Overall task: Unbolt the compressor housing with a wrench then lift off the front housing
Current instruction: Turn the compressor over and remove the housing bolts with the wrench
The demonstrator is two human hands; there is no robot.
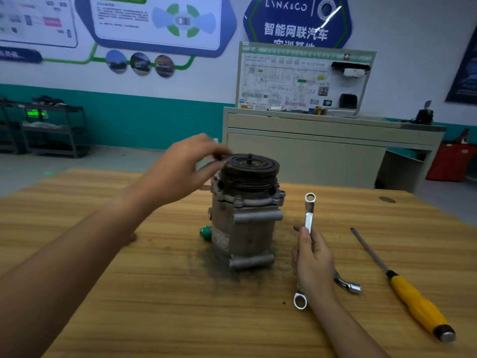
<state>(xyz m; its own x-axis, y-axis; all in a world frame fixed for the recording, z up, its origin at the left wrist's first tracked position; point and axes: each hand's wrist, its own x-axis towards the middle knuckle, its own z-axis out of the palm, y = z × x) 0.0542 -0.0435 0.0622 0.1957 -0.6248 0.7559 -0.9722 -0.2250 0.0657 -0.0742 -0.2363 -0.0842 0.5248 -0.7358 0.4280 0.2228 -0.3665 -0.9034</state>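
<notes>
Grey compressor (245, 223) upright, silver wrench (309, 213) vertical

Yellow screwdriver (402, 286) and perhaps a socket (347, 284) on table (154, 293).

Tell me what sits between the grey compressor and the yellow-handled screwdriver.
In the head view, the right hand gripping a silver double-ring wrench, and beside it a bent silver socket wrench lying on the wooden table.

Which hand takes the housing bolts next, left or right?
Right. The right hand already holds the wrench upright beside the compressor, ring end free. The left hand is up at the pulley, blurred, with no tool; probably better used to steady the body.
</notes>
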